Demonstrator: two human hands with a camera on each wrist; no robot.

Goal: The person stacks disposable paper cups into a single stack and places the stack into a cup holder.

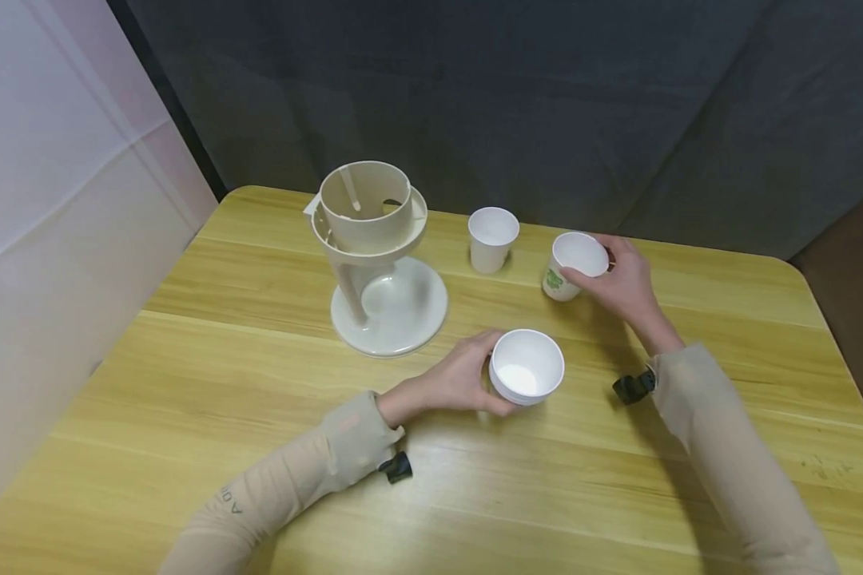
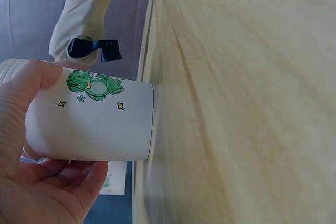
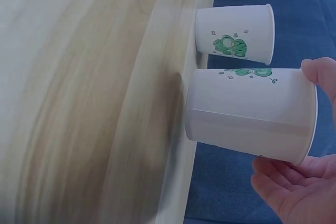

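My left hand grips a stack of white paper cups near the middle of the table. In the left wrist view several rims are nested together, and the outer cup carries a green cartoon animal print. Farther back on the right, my right hand holds a single paper cup near its rim, with thumb and fingers on opposite sides. That cup has the same green print in the right wrist view. To its left stands another paper cup, upright and untouched.
A cream-coloured stand with a ring-shaped top holder and a round white base is on the left of the wooden table. Dark cloth hangs behind the table's back edge. A pale cloth hangs at left.
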